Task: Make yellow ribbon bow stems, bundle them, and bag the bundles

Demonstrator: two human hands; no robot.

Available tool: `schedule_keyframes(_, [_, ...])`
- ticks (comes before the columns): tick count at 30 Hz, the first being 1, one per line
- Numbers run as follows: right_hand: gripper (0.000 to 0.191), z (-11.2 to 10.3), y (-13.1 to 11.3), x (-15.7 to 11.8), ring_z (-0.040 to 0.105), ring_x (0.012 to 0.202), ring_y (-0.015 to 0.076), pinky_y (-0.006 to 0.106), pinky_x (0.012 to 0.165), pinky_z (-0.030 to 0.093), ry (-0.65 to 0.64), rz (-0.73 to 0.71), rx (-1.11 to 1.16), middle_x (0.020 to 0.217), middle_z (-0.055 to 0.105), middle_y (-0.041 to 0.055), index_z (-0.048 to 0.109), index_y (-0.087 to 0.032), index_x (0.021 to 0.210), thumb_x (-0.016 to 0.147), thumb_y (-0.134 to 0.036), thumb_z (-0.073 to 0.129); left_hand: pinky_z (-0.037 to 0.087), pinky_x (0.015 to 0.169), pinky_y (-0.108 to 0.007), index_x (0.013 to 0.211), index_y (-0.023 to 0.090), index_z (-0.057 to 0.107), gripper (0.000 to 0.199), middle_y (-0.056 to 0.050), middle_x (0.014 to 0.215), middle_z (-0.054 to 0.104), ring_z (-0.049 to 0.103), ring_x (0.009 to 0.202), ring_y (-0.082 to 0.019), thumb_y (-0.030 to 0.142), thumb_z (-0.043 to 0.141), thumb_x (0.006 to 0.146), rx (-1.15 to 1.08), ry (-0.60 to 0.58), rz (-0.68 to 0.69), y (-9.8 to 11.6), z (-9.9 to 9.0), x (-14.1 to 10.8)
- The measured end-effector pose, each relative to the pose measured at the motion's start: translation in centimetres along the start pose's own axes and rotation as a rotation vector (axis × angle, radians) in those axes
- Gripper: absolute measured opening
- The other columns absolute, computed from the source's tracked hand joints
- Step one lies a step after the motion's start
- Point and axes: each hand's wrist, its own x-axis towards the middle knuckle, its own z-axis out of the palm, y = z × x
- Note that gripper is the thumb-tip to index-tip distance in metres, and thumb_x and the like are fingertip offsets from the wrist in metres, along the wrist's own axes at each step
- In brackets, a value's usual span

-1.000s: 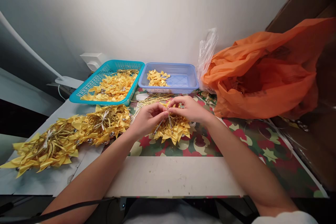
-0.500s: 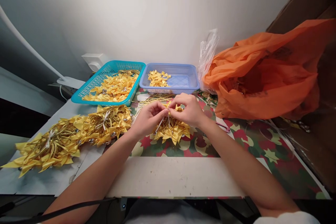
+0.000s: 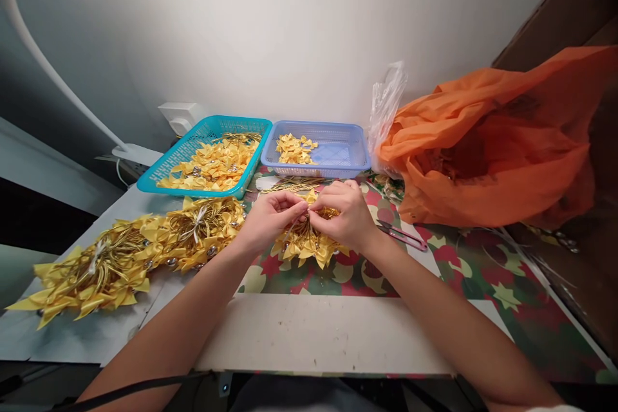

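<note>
My left hand (image 3: 270,215) and my right hand (image 3: 345,212) meet fingertip to fingertip over a bunch of yellow ribbon bows (image 3: 313,250) with gold stems. Both hands are closed in a pinch; what lies between the fingertips is too small to make out. The bunch rests on the patterned sheet. To the left lie tied bunches of yellow bows (image 3: 103,267) with silver bells and white ties around their gold stems.
Behind stand a teal basket (image 3: 153,181) of yellow bows and a blue basket (image 3: 338,154) with a few bows. Pink-handled snips (image 3: 405,237) lie right of my right hand. An orange bag (image 3: 492,199) fills the back right; a white lamp (image 3: 62,77) arches at left.
The view has shifted slightly, bringing more of the lamp and snips into sight. My right fingers have curled closer over the bunch, and the white tie strands no longer show below my hands.
</note>
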Motion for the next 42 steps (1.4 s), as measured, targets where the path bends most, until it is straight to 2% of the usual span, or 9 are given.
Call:
schedule_keyframes(8, [0.009,-0.3,0.9,0.2,0.061,0.08,0.0185,0.037,0.08,0.034,-0.081,-0.052,0.138,0.08,0.074,0.0014,0.072,-0.023,0.074,0.081,-0.022,0.066,0.047,0.054,-0.022,0.067,0.015,0.071,0.03,-0.001,0.063,0.068,0.057,0.055,-0.01,0.04,0.086,0.061,-0.01,0.001,-0.028,-0.2,-0.8,0.4])
schedule_keyframes(10, [0.004,-0.5,1.0,0.3,0.061,0.088,0.0203,0.037,0.083,0.039,-0.12,0.019,0.23,0.086,0.075,0.0025,0.072,-0.023,0.079,0.078,-0.021,0.069,0.045,0.051,-0.022,0.065,0.014,0.071,0.031,-0.001,0.059,0.066,0.055,0.052,-0.01,0.039,0.087,0.058,-0.013,0.015,-0.039,-0.3,-0.9,0.6])
schedule_keyframes(15, [0.017,0.1,0.6,0.3,0.064,0.088,0.0194,0.033,0.079,0.048,-0.198,0.242,0.453,0.089,0.071,0.0029,0.064,-0.019,0.086,0.072,-0.019,0.074,0.046,0.051,-0.022,0.065,0.014,0.072,0.029,-0.002,0.06,0.067,0.056,0.052,-0.01,0.038,0.088,0.057,-0.019,0.027,-0.03,-0.3,-0.9,0.7])
schedule_keyframes(19, [0.009,0.4,0.5,0.4,0.067,0.077,0.0159,0.03,0.073,0.052,-0.131,0.331,0.613,0.081,0.069,0.0019,0.06,-0.019,0.08,0.075,-0.017,0.066,0.047,0.051,-0.021,0.065,0.015,0.073,0.025,-0.001,0.059,0.068,0.057,0.053,-0.01,0.033,0.088,0.057,0.027,0.043,-0.016,0.1,-0.8,0.5])
schedule_keyframes(24, [0.009,-0.1,0.5,0.6,0.065,0.076,0.015,0.029,0.073,0.051,-0.119,0.346,0.609,0.08,0.067,0.0009,0.06,-0.019,0.081,0.073,-0.016,0.065,0.05,0.051,-0.023,0.065,0.014,0.073,0.027,-0.002,0.059,0.069,0.06,0.052,-0.011,0.035,0.088,0.057,0.068,0.046,0.012,0.4,-0.7,0.3])
schedule_keyframes(28, [0.012,-0.5,0.6,0.9,0.065,0.077,0.0147,0.029,0.073,0.051,-0.111,0.385,0.708,0.082,0.068,0.0012,0.06,-0.018,0.081,0.071,-0.019,0.066,0.052,0.052,-0.024,0.067,0.015,0.073,0.024,-0.003,0.06,0.07,0.062,0.054,-0.013,0.034,0.085,0.061,0.162,0.075,0.115,0.0,-0.5,0.2])
schedule_keyframes(34, [0.004,-0.3,1.9,1.2,0.066,0.07,0.0144,0.031,0.075,0.051,-0.215,0.486,0.988,0.066,0.066,-0.0021,0.059,-0.019,0.082,0.08,-0.019,0.056,0.051,0.055,-0.023,0.072,0.016,0.074,0.01,-0.004,0.067,0.073,0.064,0.057,-0.013,0.026,0.073,0.076,0.472,0.132,0.407,-0.7,-0.6,-0.1])
schedule_keyframes(37, [0.01,0.2,2.5,1.2,0.066,0.084,0.0171,0.033,0.08,0.05,-0.162,0.496,0.788,0.083,0.071,0.0028,0.064,-0.018,0.085,0.083,-0.02,0.055,0.051,0.057,-0.023,0.076,0.018,0.073,0.008,-0.003,0.07,0.074,0.066,0.06,-0.014,0.024,0.069,0.08,0.601,0.103,0.514,-0.6,-0.8,-0.2])
schedule_keyframes(42, [0.024,0.1,2.1,0.9,0.06,0.11,0.0203,0.037,0.096,0.044,-0.274,0.204,0.531,0.111,0.073,0.0041,0.073,-0.022,0.101,0.08,-0.014,0.063,0.05,0.058,-0.024,0.076,0.019,0.071,0.011,-0.003,0.071,0.074,0.065,0.059,-0.014,0.025,0.066,0.084,0.747,0.044,0.647,0.1,-1.3,-0.2])
